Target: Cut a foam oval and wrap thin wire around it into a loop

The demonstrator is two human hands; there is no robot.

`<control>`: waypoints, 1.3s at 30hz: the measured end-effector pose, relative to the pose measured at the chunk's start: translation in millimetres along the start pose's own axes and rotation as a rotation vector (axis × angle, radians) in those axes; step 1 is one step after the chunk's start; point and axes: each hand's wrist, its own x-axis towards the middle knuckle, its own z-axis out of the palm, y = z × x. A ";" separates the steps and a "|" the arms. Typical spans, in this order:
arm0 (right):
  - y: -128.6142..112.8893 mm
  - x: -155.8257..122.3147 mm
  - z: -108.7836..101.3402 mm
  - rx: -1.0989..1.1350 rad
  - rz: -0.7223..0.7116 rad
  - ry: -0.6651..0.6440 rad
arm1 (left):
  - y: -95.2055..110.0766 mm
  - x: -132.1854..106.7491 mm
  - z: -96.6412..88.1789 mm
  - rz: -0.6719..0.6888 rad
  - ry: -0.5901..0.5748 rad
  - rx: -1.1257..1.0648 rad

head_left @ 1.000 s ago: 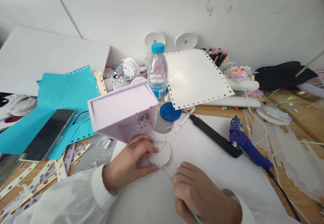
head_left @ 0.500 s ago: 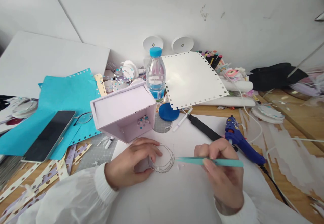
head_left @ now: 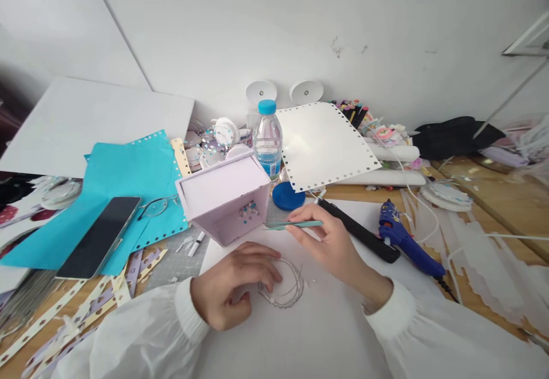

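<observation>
My left hand (head_left: 234, 284) rests on the white sheet (head_left: 334, 333) with curled fingers pressing on a thin clear ring (head_left: 283, 284). My right hand (head_left: 330, 239) is closed on teal tweezers (head_left: 291, 226), whose tips point left toward the open front of a pale lilac box (head_left: 225, 196). Small coloured sequins lie inside the box.
A water bottle (head_left: 267, 139) and its blue cap (head_left: 288, 195) stand behind the box. A blue glue gun (head_left: 403, 239) and a black tool (head_left: 364, 233) lie to the right. A phone (head_left: 100, 236), glasses and teal paper (head_left: 128, 179) lie to the left. Paper strips litter the front left.
My right hand has swung the tweezers from the ring up and away toward the lilac box. The left hand has stayed on the ring. The camera view has shifted.
</observation>
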 end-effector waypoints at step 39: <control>-30.6 -47.2 -17.5 0.168 0.086 0.298 | 10.3 -2.2 10.9 -0.146 0.335 0.028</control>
